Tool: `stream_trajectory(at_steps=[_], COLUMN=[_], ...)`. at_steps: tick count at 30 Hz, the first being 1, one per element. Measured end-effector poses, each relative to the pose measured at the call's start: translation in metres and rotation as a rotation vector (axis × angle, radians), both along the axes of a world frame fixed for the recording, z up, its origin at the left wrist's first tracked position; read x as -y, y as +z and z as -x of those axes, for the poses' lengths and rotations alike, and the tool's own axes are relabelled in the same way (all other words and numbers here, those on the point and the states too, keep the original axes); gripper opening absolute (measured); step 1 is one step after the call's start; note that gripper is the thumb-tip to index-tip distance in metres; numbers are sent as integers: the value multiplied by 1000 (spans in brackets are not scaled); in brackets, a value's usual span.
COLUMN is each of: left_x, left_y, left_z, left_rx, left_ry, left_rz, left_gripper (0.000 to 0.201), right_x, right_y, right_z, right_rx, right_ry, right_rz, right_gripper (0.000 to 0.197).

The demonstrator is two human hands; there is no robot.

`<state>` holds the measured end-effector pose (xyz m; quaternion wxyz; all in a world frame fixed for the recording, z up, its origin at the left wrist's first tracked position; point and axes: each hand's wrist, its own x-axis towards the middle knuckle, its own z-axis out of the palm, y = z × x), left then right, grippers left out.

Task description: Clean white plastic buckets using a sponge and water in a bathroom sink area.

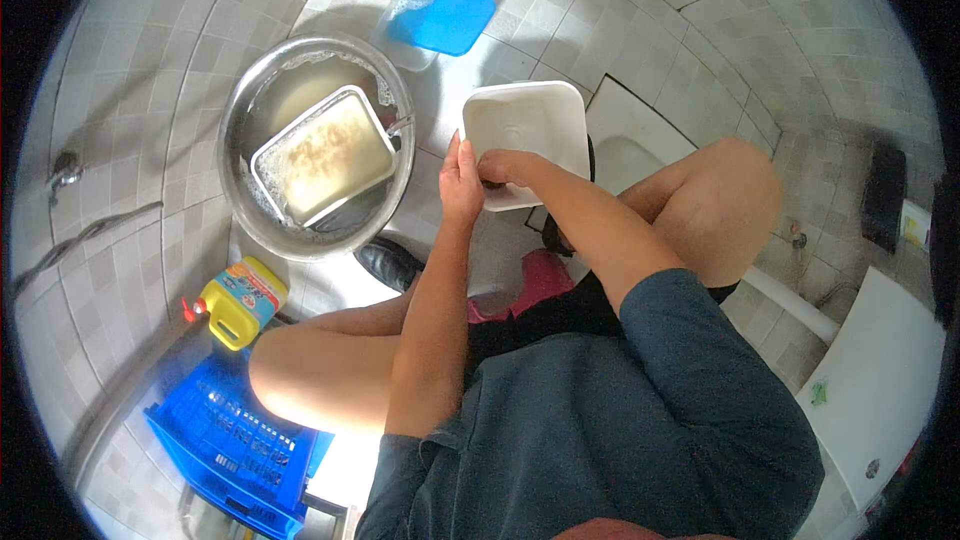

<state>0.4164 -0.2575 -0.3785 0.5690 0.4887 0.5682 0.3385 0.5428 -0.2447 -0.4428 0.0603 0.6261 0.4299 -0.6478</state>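
Observation:
Between my knees is a white rectangular tub [545, 115], tilted a little, with its inside facing up. My left hand [460, 183] grips its left side, with the fingers along the outer wall. Inside the tub, my right hand [508, 168] is closed and pressed down near the lower left corner. A small dark thing [491, 184] shows under its fingers; most of it is hidden, so its kind is unclear. To the left stands a round metal basin [232, 155] of cloudy, sudsy water. A white-rimmed rectangular tray [325, 155] filled with murky liquid lies in it.
A blue lid [455, 22] and a clear plastic container [408, 52] lie on the tiled floor beyond the basin. Near my left knee are a yellow detergent jug [240, 300] with a red cap and a blue plastic basket [225, 440]. A squat toilet [635, 140] is set in the floor at right.

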Motion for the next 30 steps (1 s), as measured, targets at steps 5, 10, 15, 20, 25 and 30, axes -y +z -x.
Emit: stream_trajectory(at_steps=[5,10,15,20,25,30], left_x=[2,1,5,4,14,45], left_y=[-2,-17,-4,-5,-4,-6], left_z=[3,19,22,41,62,86], left_rx=[-57,-96,-216,-240,-172,-67], left_ry=[62,76,85,72,169,87], left_rz=[18,31,40,61,105,192], left_gripper=[57,61,64,67,70,73], right_x=[19,50,80,96,90,74], right_y=[47,79,111,103,110,108], right_z=[13,-3,-32,-20,-6,14], right_rx=[-26,-38,321,386,353,331], right_ry=[-56,387,668,701,792,796], right_rz=[-171,-464,-516,-637,-667,-581], right_gripper=[32,33,24,23,20,23])
